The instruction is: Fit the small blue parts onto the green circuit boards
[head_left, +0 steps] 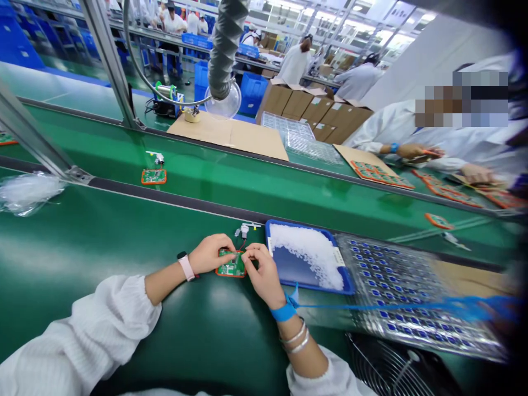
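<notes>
A green circuit board (231, 269) with an orange edge lies on the green bench in front of me. My left hand (211, 254) grips its left and upper side, the thumb resting across the top face. Fingers of my right hand (263, 272) are pinched together at the board's right edge; anything between them is too small to make out. Wires run from the board's far side to a white connector (245, 232) with a thin strip beside it. Just right of my right hand sits a blue tray (289, 269) holding many small white pieces (303, 245).
Clear plastic trays of dark blue parts (383, 280) lie to the right, with a black fan (404, 363) below. A blue wrist cord (371, 306) stretches rightward. Another board (154, 176) rests on the conveyor. A fume hose (226, 55) hangs ahead; a co-worker's hands (478, 173) handle boards.
</notes>
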`<state>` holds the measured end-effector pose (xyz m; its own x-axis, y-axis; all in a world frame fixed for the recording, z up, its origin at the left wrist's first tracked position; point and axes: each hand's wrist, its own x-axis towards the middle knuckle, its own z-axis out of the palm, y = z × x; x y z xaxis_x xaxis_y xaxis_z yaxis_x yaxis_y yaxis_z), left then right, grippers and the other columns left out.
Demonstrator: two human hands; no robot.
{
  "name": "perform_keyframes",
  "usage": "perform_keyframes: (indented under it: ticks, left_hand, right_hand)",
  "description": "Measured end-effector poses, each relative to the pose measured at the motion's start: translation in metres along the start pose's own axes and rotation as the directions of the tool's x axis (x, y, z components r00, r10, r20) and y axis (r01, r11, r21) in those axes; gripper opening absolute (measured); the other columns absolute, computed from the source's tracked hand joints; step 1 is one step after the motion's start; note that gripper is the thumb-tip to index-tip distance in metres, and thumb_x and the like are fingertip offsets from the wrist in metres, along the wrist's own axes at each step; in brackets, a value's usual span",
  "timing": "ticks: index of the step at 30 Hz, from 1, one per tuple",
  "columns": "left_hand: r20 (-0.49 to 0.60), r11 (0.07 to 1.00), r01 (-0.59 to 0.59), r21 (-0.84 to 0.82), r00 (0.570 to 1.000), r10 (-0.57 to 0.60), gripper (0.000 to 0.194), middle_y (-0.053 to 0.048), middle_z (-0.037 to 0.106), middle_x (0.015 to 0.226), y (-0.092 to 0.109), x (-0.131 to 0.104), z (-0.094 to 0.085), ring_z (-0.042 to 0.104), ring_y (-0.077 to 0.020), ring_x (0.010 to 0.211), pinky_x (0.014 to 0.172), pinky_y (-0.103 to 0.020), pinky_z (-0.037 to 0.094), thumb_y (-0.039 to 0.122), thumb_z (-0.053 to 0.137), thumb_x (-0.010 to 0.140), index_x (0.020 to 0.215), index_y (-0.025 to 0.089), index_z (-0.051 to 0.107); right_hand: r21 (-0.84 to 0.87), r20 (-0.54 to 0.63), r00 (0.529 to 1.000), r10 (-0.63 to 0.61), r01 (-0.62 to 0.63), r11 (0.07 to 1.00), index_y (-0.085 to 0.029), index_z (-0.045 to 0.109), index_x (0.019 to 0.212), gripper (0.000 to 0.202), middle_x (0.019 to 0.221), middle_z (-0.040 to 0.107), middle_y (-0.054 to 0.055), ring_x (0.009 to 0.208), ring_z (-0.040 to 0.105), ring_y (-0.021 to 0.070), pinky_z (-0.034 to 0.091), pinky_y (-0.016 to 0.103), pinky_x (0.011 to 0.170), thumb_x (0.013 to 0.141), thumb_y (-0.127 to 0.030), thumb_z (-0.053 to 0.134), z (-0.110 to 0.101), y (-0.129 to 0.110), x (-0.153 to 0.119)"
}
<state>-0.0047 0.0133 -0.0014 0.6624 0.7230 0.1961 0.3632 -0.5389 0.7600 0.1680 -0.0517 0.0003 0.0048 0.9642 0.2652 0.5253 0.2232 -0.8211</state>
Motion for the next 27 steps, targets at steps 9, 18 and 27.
perform_keyframes:
  ticks: [9,18,27]
  left_hand:
    - [0.094,0.969,-0.095,0.226,0.993,0.075,0.022,-0.006,0.061,0.104,-0.003,-0.010,0.006,0.052,-0.0216,0.097,0.083,-0.035,0.038,0.030,0.056,0.083,0.103,0.020,0.057]
    - [0.101,0.976,-0.078,0.204,0.993,0.058,0.020,-0.005,0.061,0.103,-0.005,-0.009,0.004,0.052,-0.0209,0.097,0.084,-0.034,0.038,0.030,0.055,0.083,0.100,0.020,0.058]
    - [0.016,1.000,-0.014,0.021,1.000,0.014,0.012,-0.003,0.066,0.094,0.000,-0.001,0.002,0.057,-0.0177,0.087,0.081,-0.031,0.040,0.027,0.056,0.083,0.089,0.019,0.063]
  right_hand:
    - [-0.412,-0.331,0.939,0.093,-0.233,0.881,-0.019,0.056,0.062,0.021,0.074,0.055,0.008,0.078,0.051,0.0228,0.042,0.040,0.074,0.076,-0.035,0.052,-0.116,0.085,-0.012]
    - [-0.506,-0.268,0.957,0.110,-0.238,0.829,-0.019,0.060,0.065,0.020,0.073,0.057,0.008,0.077,0.051,0.0238,0.039,0.041,0.076,0.075,-0.033,0.050,-0.115,0.099,-0.014]
    - [-0.332,-0.287,0.958,-0.026,-0.074,0.940,-0.020,0.055,0.071,0.015,0.088,0.053,0.008,0.089,0.050,0.0224,0.039,0.040,0.081,0.082,-0.027,0.048,-0.077,0.041,-0.005]
